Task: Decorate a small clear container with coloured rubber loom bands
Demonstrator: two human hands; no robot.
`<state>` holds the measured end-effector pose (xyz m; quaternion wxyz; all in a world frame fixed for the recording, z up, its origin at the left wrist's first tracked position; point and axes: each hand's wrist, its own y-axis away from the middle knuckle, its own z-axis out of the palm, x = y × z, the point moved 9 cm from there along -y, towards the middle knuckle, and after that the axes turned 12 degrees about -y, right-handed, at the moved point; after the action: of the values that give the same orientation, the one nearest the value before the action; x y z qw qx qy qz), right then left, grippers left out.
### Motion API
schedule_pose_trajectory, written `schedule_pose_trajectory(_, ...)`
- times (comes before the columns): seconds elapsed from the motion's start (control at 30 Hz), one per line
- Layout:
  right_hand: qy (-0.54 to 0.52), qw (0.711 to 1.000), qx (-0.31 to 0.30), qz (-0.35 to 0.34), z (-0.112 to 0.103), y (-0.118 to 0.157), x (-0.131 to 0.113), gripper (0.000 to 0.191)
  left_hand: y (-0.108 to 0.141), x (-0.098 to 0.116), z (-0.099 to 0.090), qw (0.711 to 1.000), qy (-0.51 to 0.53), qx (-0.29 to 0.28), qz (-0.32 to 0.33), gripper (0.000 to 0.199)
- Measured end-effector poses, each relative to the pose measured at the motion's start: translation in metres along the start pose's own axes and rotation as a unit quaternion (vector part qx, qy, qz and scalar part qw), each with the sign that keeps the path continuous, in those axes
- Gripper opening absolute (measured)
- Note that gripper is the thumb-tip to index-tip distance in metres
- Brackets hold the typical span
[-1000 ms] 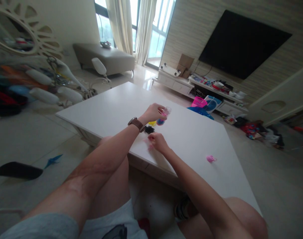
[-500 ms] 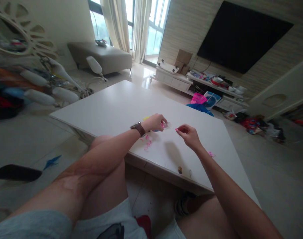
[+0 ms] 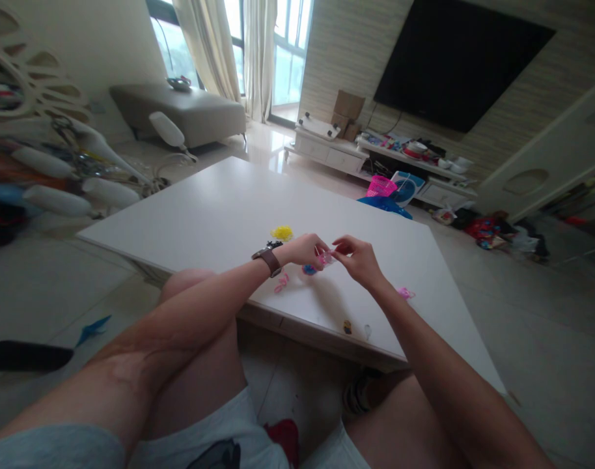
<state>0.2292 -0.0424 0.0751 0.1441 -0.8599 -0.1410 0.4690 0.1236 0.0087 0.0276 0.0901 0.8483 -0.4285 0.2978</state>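
My left hand (image 3: 311, 250), with a watch (image 3: 269, 259) on its wrist, grips a small clear container (image 3: 327, 256) that has pink bits in it. At the container's open-looking end, the fingertips of my right hand (image 3: 357, 259) are pinched together on a small pink piece, mostly hidden. Beyond my left wrist lie a yellow pile (image 3: 282, 232) and a black pile (image 3: 275, 244). A blue cluster (image 3: 308, 269) lies below the left fingers, and loose pink pieces (image 3: 282, 282) are nearer the table edge. More pink pieces (image 3: 405, 293) lie right of my right forearm.
The white table (image 3: 219, 195) spreads out before my knees. By its near edge are a small yellow-and-dark figure (image 3: 347, 326) and a small clear piece (image 3: 368, 331). Past the far edge stand a pink basket (image 3: 381, 186) and a low TV cabinet (image 3: 336, 156).
My right hand has moved left, bringing its pinched fingers to the container in my left hand. The view has shifted slightly, and the yellow, black and blue piles show more.
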Motion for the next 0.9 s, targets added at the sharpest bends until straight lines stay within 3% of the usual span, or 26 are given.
schedule_pose_trajectory(0.2,-0.013,1.0,0.02,-0.014,-0.002,0.002,-0.011,0.005,-0.003,0.0,0.004,0.997,0.072,-0.007,0.011,0.032)
schedule_pose_trajectory(0.4,-0.046,0.997,0.056,-0.024,-0.017,0.0,-0.013,0.008,-0.003,0.005,0.004,0.991,0.123,-0.014,0.045,0.026)
schedule_pose_trajectory(0.63,-0.02,0.999,-0.023,-0.026,-0.01,0.004,-0.016,0.018,-0.003,0.004,0.003,0.99,0.136,-0.015,0.046,0.028)
schedule_pose_trajectory(0.9,-0.057,0.998,0.007,0.013,-0.003,0.004,-0.008,0.019,-0.004,0.003,0.002,0.992,0.121,-0.006,0.033,0.031)
